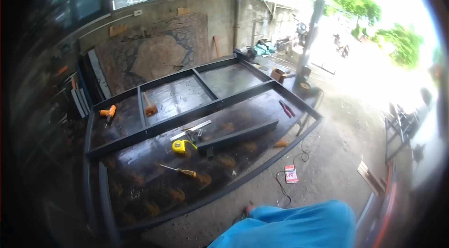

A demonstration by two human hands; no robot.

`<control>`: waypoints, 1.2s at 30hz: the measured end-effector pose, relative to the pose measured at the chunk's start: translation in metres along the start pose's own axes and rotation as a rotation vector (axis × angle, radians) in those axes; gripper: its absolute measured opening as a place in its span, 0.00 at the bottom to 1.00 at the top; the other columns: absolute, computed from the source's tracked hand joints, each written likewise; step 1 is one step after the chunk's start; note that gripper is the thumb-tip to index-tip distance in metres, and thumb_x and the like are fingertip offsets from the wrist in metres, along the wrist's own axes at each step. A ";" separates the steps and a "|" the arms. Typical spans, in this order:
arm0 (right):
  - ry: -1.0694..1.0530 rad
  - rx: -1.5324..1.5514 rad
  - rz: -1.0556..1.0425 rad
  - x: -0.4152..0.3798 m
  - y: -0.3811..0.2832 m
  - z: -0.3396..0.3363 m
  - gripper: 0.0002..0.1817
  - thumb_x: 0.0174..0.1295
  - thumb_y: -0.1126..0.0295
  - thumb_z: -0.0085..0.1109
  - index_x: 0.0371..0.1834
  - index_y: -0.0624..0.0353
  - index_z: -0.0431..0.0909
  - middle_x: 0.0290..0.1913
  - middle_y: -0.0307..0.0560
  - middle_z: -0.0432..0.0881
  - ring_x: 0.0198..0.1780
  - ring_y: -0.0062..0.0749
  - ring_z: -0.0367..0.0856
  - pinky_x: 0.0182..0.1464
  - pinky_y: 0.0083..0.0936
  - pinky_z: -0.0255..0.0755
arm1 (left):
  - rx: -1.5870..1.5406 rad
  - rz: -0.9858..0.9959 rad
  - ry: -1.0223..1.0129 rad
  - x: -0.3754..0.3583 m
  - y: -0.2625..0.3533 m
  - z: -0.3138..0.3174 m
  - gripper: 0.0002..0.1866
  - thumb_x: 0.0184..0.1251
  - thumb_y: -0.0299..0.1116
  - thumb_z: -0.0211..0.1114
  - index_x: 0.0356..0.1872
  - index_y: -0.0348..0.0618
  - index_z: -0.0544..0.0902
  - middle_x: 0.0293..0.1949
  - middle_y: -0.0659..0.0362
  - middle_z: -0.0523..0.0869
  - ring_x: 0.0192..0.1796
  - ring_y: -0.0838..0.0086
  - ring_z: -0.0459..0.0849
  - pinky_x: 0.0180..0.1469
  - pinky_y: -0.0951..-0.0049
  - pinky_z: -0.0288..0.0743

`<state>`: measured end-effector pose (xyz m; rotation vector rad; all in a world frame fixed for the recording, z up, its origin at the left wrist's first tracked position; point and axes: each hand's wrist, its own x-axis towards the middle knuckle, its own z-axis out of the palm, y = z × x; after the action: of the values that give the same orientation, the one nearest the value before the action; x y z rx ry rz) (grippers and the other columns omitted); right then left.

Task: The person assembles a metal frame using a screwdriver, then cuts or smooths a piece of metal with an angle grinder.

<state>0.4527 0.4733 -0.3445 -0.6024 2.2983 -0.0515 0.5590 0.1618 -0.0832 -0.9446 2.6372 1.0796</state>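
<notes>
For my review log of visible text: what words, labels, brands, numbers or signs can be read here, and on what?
"AM", apparently, turned sideways: red-and-white packet on the floor; neighbouring letter unclear, smaller print unreadable.
Yellow tape measure: any markings too small to read.
Orange drill: nothing legible.

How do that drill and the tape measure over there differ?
The drill is orange; the tape measure is yellow. The drill looks longer and pistol-shaped, while the tape measure is compact and rounded. The drill lies in a smaller section of the dark frame, the tape measure in the largest. Both lie with no hand on them.
</notes>
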 end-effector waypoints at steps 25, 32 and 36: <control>0.331 1.032 -0.727 -0.389 -0.135 -0.345 0.21 0.72 0.56 0.48 0.58 0.59 0.76 0.53 0.50 0.81 0.56 0.40 0.77 0.58 0.36 0.69 | -0.073 0.224 -0.013 0.012 0.029 0.004 0.24 0.68 0.49 0.57 0.49 0.36 0.83 0.44 0.45 0.87 0.47 0.54 0.85 0.50 0.58 0.76; 0.229 1.357 -2.284 -0.605 -0.146 -0.532 0.16 0.69 0.68 0.54 0.51 0.71 0.78 0.50 0.57 0.78 0.55 0.40 0.75 0.59 0.35 0.64 | 0.050 -0.020 -0.124 -0.124 -0.068 0.038 0.23 0.67 0.47 0.58 0.49 0.36 0.83 0.43 0.46 0.87 0.47 0.54 0.85 0.50 0.58 0.76; 0.310 1.466 -2.163 -0.599 -0.080 -0.534 0.16 0.69 0.67 0.55 0.51 0.71 0.78 0.50 0.57 0.78 0.54 0.39 0.75 0.59 0.35 0.65 | 0.045 -0.056 -0.171 -0.144 -0.059 0.094 0.23 0.67 0.47 0.59 0.49 0.36 0.83 0.43 0.46 0.87 0.46 0.55 0.85 0.50 0.58 0.76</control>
<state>0.4885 0.5894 0.4523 -1.6811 0.2095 -2.3982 0.6993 0.2649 -0.1365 -0.8704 2.4722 1.0350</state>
